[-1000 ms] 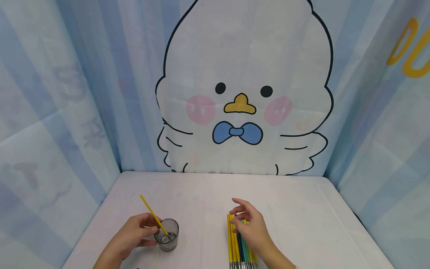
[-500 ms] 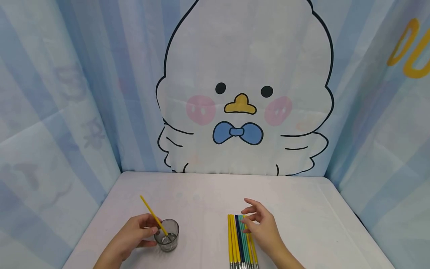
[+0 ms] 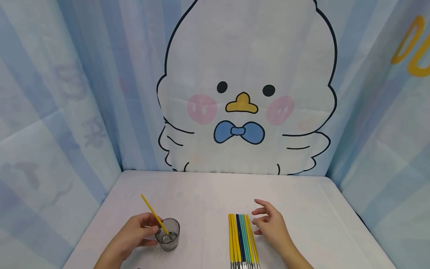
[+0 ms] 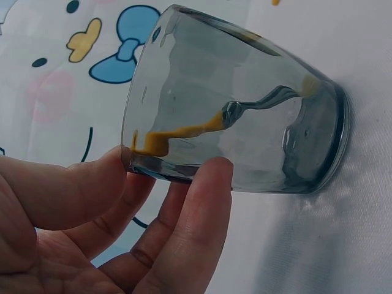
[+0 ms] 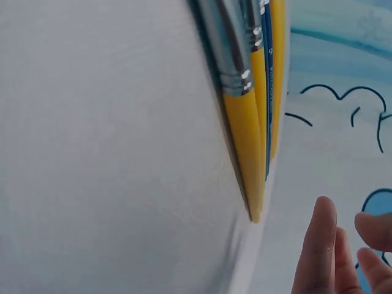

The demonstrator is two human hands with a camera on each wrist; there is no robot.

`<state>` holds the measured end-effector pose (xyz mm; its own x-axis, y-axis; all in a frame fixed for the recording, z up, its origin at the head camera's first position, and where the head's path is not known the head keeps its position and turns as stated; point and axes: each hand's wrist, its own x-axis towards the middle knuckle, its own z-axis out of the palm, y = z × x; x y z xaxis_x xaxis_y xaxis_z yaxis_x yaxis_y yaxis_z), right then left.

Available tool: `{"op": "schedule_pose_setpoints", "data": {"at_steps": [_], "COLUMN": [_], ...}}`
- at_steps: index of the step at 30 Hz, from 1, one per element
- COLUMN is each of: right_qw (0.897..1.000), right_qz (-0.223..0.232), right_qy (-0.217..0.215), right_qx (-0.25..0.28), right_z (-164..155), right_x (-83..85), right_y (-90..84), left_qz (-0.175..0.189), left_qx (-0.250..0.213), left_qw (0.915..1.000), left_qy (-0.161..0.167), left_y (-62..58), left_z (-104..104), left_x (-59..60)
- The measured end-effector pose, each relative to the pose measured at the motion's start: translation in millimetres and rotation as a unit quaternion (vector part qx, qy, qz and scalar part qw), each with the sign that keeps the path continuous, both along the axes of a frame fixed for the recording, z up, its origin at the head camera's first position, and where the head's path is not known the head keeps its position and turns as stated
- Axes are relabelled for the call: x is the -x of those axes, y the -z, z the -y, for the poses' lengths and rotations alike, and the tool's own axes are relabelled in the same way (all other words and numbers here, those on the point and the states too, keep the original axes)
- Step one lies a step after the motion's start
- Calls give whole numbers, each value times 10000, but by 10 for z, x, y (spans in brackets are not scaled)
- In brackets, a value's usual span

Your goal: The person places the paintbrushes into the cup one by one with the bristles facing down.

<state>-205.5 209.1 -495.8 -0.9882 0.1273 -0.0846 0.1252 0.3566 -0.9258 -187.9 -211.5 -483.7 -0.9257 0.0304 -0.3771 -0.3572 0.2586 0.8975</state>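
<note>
On the left of the table in the head view, my left hand [image 3: 134,232] holds a smoky clear glass cup [image 3: 173,241] at its side and rim. The left wrist view shows the thumb and fingers against the wall of the glass cup [image 4: 190,86]. A yellow-handled paintbrush [image 3: 152,210] leans in the cup, handle end up. Several paintbrushes [image 3: 239,239] with yellow, dark blue and green handles lie side by side, metal ferrules towards me. My right hand [image 3: 273,226] hovers just right of them, fingers loosely bent, holding nothing; the right wrist view shows its fingers [image 5: 318,251] apart from the brushes.
The table [image 3: 201,190] has a white cloth. A blue-striped curtain [image 3: 141,93] with a cartoon bird stands behind, and more curtains close off both sides. The brushes' lower ends run out of the head view at the bottom.
My right hand has moved rightward, from over the row of paintbrushes to beside it, uncovering their handle ends. My left hand and the glass cup have stayed in place.
</note>
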Motion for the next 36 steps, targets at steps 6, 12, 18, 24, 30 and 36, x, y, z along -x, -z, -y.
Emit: {"op": "schedule_pose_setpoints", "data": {"at_steps": [6,12,18,24,30,36], "right_qw": [9993,9970,9915,9871,9852,9818], "right_qz": [297,533,953,1090,1029,1043], "right_qy": [-39,-123,-236,-544,-733,-871], "right_qx": [-203,-548,-854,-1041,-1162,-1328], "right_z": [-48,-89,-96,-89,-97,-89], "right_x": [10,2,-6,-48,-88,-85], "right_y": [52,71,67,64,85,98], "left_qz": [49,40,76,106,77,93], "left_qx": [1,38,56,75,49,65], "left_qw": [10000,9999,9999,9999,9999,9999], "left_qy": [-68,-94,-87,-112,-97,-112], "left_y": [-7,-20,-19,-10,9,-13], "left_z": [-15,-33,-34,-30,-26,-36], "left_x": [-2,4,-2,-15,-19,-9]}}
